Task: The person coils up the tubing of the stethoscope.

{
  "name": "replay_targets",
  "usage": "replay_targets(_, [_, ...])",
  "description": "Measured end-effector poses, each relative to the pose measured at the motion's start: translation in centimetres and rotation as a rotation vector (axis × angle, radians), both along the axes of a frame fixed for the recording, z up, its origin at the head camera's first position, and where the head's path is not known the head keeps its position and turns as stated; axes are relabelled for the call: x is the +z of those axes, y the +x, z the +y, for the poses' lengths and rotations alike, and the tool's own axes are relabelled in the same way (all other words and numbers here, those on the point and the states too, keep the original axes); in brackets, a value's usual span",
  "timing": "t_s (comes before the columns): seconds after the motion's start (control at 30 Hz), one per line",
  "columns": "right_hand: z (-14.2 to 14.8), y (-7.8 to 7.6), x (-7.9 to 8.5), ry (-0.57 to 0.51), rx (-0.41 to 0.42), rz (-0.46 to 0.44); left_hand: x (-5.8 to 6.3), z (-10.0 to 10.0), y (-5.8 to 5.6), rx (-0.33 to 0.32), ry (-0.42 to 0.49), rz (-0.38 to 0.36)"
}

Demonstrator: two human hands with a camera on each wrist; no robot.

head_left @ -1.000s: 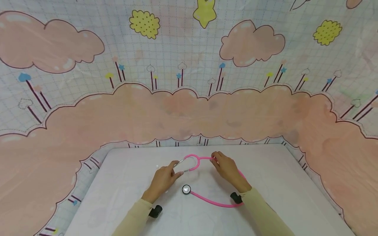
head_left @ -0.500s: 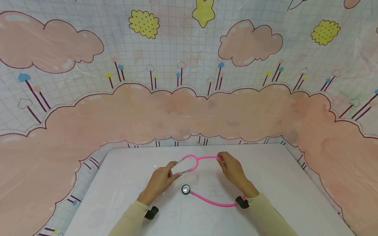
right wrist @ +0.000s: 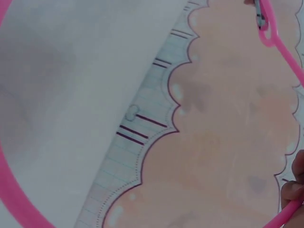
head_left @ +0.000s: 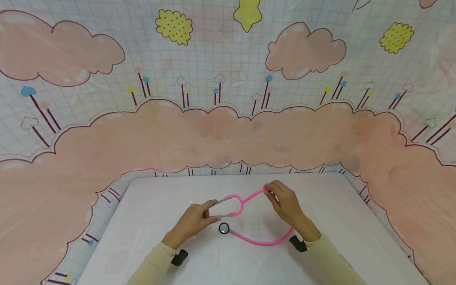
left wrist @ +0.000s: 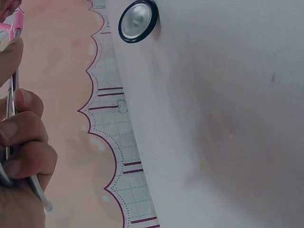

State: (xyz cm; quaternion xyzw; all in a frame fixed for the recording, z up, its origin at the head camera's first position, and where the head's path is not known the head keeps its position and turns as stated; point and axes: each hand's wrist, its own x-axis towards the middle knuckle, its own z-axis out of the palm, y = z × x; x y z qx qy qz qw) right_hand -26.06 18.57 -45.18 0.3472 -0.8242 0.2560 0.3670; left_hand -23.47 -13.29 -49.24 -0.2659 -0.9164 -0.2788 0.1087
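A backdrop point(head_left: 228, 134) printed with clouds and stars spreads beyond both hands' fingers, and a white counter point(head_left: 142, 237) lies beneath them. Two pale sleeves point(head_left: 153, 263) reach in behind the hands. A pink stethoscope point(head_left: 243, 206) runs from one hand's fingers to the other's, its forked yoke between them. The left hand point(head_left: 192, 219) has its fingers curled around the metal ear tubes point(left wrist: 15, 80); the right hand point(head_left: 287, 202) pinches the pink tubing point(head_left: 253, 195) between fingertips and thumb, and the rest loops back under the right wrist. A black device point(head_left: 179, 257) sits at each wrist, behind the fingers. The round chest piece point(head_left: 224, 228) lies just nearer the person than the left thumb tip. A pale ear tip point(left wrist: 49, 206) pokes out past the left fingers.
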Motion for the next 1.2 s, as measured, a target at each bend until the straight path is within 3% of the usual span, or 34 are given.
replay_targets(0.33, [-1.0,-0.3,2.2,-0.001,0.185,0.164,1.4,1.1,1.3,-0.093,-0.091,-0.025])
replay_targets(0.57, [-1.7,-0.7,2.8,-0.041,0.265,0.17,1.6,1.5,1.8,-0.145,-0.065,0.012])
replay_targets(0.77, [-2.6,-1.3,3.3,-0.06,0.303,0.075,2.5,2.5,1.7,-0.184,-0.046,0.071])
replay_targets(1.2, [-4.3,-1.5,3.8,0.042,0.414,-0.173,3.7,3.9,2.1,-0.298,0.056,0.233])
